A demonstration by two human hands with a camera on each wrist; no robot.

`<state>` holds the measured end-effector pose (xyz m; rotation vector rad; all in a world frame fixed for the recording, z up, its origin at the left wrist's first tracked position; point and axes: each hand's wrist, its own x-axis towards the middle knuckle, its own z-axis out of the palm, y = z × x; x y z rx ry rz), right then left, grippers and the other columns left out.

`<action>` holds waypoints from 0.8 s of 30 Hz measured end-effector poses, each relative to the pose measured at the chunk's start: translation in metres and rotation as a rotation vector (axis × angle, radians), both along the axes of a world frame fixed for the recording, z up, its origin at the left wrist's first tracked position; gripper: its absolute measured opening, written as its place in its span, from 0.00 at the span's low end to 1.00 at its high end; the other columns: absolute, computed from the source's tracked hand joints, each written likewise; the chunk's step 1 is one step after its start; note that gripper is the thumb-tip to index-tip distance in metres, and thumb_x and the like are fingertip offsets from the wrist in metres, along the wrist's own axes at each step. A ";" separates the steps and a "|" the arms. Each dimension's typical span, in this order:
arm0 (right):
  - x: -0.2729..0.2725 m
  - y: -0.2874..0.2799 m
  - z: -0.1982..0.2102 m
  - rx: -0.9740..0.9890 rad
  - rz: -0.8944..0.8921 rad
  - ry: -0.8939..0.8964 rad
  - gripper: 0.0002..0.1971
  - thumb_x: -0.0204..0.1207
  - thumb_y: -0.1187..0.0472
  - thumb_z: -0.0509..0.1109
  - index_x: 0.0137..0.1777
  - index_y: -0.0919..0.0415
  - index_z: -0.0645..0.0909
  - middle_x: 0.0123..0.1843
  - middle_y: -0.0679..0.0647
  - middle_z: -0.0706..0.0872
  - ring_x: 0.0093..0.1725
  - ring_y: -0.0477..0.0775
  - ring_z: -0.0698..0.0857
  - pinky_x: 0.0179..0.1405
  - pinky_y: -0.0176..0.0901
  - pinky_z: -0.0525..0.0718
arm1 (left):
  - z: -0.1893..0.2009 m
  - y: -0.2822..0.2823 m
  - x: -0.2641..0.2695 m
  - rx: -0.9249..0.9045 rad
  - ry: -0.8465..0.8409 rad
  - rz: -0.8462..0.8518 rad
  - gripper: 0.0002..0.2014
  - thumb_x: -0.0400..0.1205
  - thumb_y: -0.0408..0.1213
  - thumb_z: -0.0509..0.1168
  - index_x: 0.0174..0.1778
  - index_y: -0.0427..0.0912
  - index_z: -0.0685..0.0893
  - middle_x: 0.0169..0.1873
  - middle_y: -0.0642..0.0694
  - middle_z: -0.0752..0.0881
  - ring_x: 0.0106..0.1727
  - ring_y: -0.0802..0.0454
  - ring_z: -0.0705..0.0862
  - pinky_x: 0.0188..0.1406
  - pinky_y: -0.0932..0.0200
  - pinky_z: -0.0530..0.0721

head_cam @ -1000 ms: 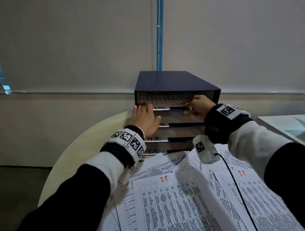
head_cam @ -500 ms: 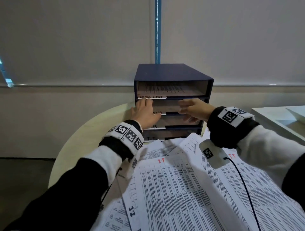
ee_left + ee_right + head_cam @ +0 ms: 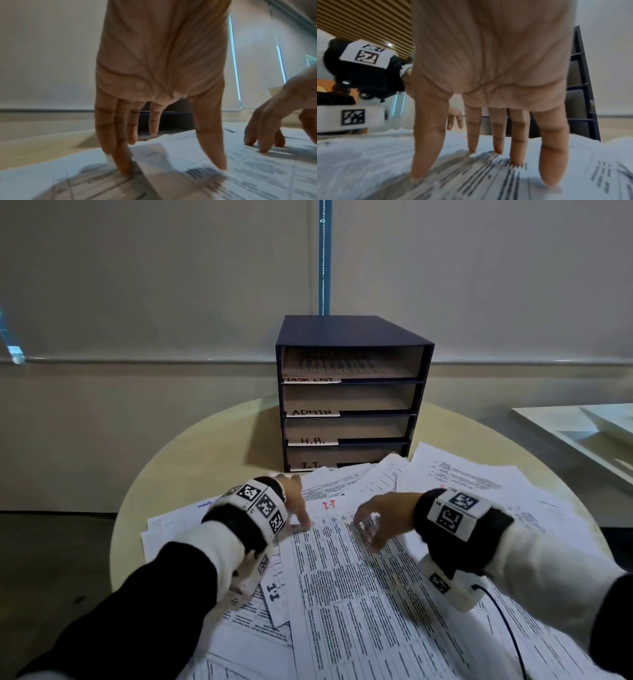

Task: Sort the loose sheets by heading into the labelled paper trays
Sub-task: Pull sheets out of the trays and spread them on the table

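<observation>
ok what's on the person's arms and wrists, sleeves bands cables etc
Both arms wear black sleeves with white cuffs. Each wrist carries a black band topped by white blocks printed with black square-pattern markers. A white camera unit, also marked, hangs under each wrist; a thin black cable runs from the right one. The left hand and right hand are bare.

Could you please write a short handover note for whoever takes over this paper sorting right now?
Left hand: open, fingertips on the top sheet, headed I.T. in red.
Right hand: open, fingertips on the same sheet.
Tray unit at the table's far side: TASK LIST tray holds a printed sheet; ADMIN and H.R. look empty; I.T. is partly hidden.
Left: the loose pile, starting with this I.T. sheet.
</observation>
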<state>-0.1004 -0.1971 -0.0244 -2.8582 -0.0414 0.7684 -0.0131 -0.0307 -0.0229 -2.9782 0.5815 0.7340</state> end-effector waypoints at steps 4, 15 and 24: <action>-0.007 0.007 -0.013 0.025 -0.012 -0.069 0.34 0.67 0.55 0.78 0.72 0.51 0.70 0.72 0.56 0.71 0.71 0.59 0.69 0.70 0.54 0.71 | 0.004 0.003 0.000 -0.050 0.009 0.026 0.37 0.74 0.41 0.74 0.75 0.35 0.66 0.69 0.39 0.75 0.67 0.42 0.78 0.60 0.52 0.80; -0.008 -0.007 -0.020 0.175 -0.216 -0.272 0.48 0.61 0.51 0.81 0.78 0.50 0.56 0.78 0.55 0.58 0.76 0.61 0.58 0.74 0.62 0.65 | 0.009 0.014 0.006 -0.654 -0.032 -0.107 0.06 0.81 0.35 0.66 0.50 0.38 0.85 0.45 0.47 0.84 0.46 0.53 0.81 0.47 0.61 0.76; 0.009 -0.058 -0.007 0.879 -0.643 -0.361 0.23 0.69 0.72 0.74 0.63 0.67 0.73 0.50 0.55 0.88 0.48 0.51 0.85 0.54 0.54 0.80 | 0.016 0.008 0.010 -1.461 0.048 0.357 0.03 0.80 0.29 0.65 0.41 0.40 0.81 0.49 0.37 0.85 0.53 0.41 0.82 0.52 0.49 0.83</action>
